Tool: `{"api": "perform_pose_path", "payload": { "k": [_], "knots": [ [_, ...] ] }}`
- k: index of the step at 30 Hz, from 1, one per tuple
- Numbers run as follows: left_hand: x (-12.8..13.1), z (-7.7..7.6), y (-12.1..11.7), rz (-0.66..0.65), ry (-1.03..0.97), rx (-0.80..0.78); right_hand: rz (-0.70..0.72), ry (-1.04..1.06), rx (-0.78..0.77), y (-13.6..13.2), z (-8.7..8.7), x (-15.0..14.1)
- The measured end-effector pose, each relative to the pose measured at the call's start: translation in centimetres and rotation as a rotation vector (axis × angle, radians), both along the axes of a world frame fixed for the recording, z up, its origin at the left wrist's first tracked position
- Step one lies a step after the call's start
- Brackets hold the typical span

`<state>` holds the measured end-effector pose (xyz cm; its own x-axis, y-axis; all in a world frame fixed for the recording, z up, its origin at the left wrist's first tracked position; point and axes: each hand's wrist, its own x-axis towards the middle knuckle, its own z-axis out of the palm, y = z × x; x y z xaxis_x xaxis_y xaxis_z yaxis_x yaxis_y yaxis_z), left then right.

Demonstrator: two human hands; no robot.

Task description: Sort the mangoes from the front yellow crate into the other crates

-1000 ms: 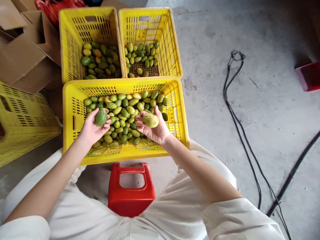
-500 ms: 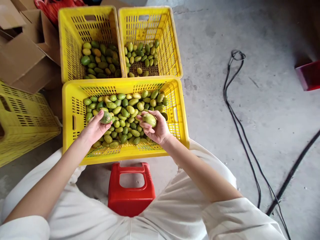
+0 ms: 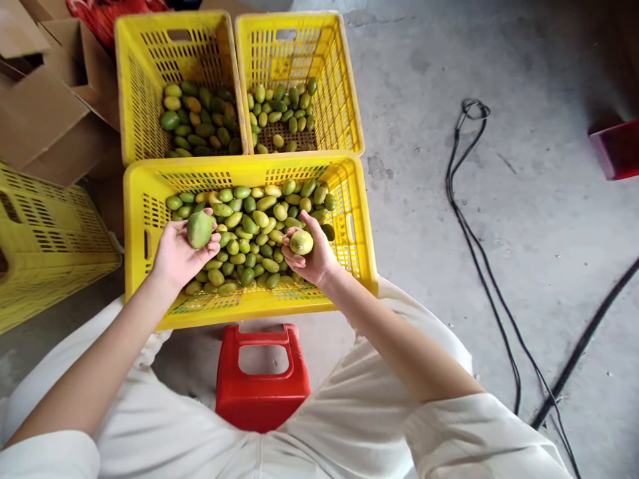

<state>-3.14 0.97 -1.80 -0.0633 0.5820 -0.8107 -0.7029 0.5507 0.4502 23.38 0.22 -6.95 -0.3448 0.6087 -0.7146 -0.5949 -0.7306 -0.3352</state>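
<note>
A yellow plastic crate (image 3: 134, 226) right in front of me is piled with small green and yellowish mangoes. My left hand (image 3: 177, 256) is over its left side, palm up, fingers curled round a green mango (image 3: 199, 229). My right hand (image 3: 312, 256) is over the crate's right half and grips a smaller yellow-green mango (image 3: 301, 242). Behind it stand two more yellow crates: the left one (image 3: 134, 86) holds larger green and yellow mangoes, the right one (image 3: 344, 93) holds smaller green ones.
A red plastic stool (image 3: 262, 379) sits between my knees. Cardboard boxes (image 3: 44, 106) and another yellow crate (image 3: 44, 246) are at the left. Black cables (image 3: 479, 219) run over the concrete floor at the right, and a red object (image 3: 616, 150) sits at the far right edge.
Both hands turned their mangoes over above the front crate. The left mango now lies face up in the palm again; the right one has rolled end-on in the fingers.
</note>
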Motion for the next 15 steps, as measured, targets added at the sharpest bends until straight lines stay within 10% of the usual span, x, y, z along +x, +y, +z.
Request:
{"api": "perform_pose_path", "payload": {
  "k": [15],
  "knots": [
    [-0.9,-1.2,0.5,0.077,0.073,0.026,-0.076,-0.056,0.099,-0.1,0.5,-0.5]
  ]
}}
